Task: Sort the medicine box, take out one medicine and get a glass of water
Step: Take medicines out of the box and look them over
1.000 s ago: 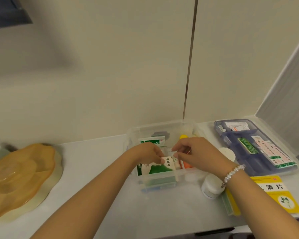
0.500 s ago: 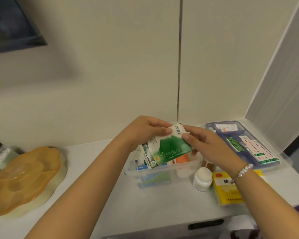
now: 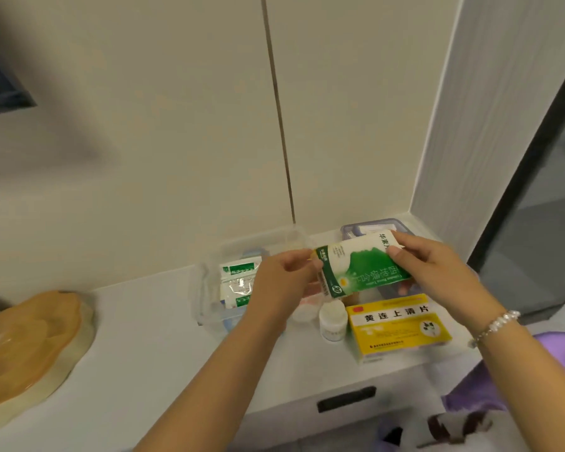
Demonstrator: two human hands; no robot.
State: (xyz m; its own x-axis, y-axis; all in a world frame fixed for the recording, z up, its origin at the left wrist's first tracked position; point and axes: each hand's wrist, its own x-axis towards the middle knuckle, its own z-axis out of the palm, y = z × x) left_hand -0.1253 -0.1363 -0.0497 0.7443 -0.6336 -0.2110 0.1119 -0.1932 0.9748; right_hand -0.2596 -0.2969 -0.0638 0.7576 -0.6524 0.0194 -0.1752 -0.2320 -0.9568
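A green and white medicine carton is held in the air above the clear plastic medicine box. My right hand grips its upper right end. My left hand pinches its lower left corner. Inside the box lie white and green sachets. A yellow medicine carton lies flat on the counter to the right of the box. Beside it stands a small white bottle. No glass of water is in view.
The box's blue lid tray lies at the back right, partly hidden by the held carton. An amber lidded dish sits at the far left of the white counter. A drawer handle is below the counter edge.
The green and white carton came up out of the medicine box and has shifted right. My right hand now grips its far end, and the view has shifted toward the right.
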